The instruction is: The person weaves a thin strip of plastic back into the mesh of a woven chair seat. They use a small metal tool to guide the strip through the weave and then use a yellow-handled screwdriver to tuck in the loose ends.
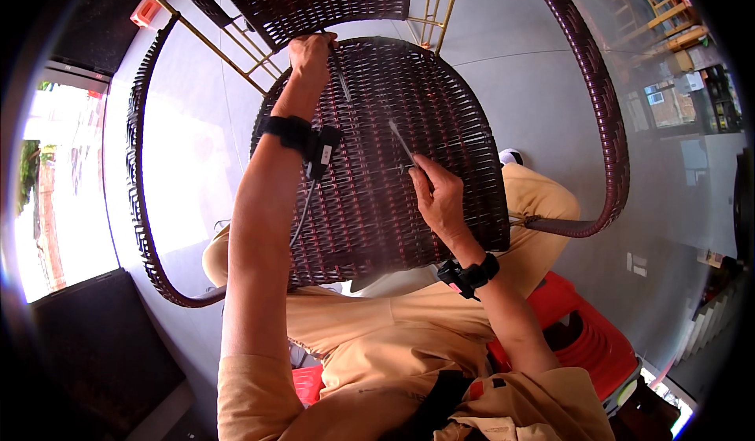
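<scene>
A dark brown woven wicker chair seat (377, 197) lies across my lap. My left hand (311, 52) is closed at the seat's far left edge, just below the woven backrest (311, 1). From its fingers a thin, dark strip with a pale grey end (344, 83) slants down over the weave; its kind is unclear. My right hand (440, 197) pinches a thin, pale grey pointed tool (403, 139) above the middle of the seat, its tip toward the backrest. Wrapped armrests curve around both sides, the left armrest (135, 166) and the right armrest (605, 111).
Bare gold metal rods (212, 44) join the backrest and armrests. Under me is a red plastic stool (598, 347). A black box-like block (102, 354) stands at the lower left, beside a bright opening (59, 181). Wooden frames (657, 1) stand at the far right on the grey floor (543, 87).
</scene>
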Tool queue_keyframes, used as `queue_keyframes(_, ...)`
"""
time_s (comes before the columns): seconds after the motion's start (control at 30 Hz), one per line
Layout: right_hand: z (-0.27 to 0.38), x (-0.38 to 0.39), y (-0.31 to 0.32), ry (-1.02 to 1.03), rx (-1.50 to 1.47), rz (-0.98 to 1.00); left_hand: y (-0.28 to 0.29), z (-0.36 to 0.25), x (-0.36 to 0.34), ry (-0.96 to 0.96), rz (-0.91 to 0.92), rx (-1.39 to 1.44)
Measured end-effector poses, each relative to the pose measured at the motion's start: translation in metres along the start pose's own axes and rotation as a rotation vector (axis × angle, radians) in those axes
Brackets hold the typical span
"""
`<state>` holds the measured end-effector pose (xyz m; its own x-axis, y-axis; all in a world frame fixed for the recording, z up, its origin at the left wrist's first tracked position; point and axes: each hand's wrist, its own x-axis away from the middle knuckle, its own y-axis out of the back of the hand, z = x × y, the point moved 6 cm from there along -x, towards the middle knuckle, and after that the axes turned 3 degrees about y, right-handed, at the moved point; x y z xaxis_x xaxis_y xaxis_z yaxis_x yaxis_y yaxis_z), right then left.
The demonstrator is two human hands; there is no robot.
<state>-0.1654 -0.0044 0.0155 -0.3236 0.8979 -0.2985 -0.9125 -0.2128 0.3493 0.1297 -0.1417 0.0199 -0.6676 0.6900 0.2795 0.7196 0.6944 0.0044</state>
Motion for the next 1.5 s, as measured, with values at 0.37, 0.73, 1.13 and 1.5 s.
queue_keyframes(0.37, 0.006, 0.0, -0.004, 0.016, 0.007, 0.027, 0.025, -0.013, 0.068, 0.019, 0.549, 0.259)
queue_keyframes(0.73, 0.009, -0.031, 0.001, -0.178, 0.061, 0.24, 0.044, 0.073, 0.131, 0.118, 0.322, 0.46)
queue_keyframes(1.13, 0.034, -0.09, -0.035, -0.005, 0.216, 0.409, 0.039, 0.074, 0.136, 0.149, 0.326, 0.35)
queue_keyframes(1.5, 0.037, -0.098, -0.039, -0.044, 0.243, 0.407, 0.043, 0.075, 0.136, 0.145, 0.33, 0.363)
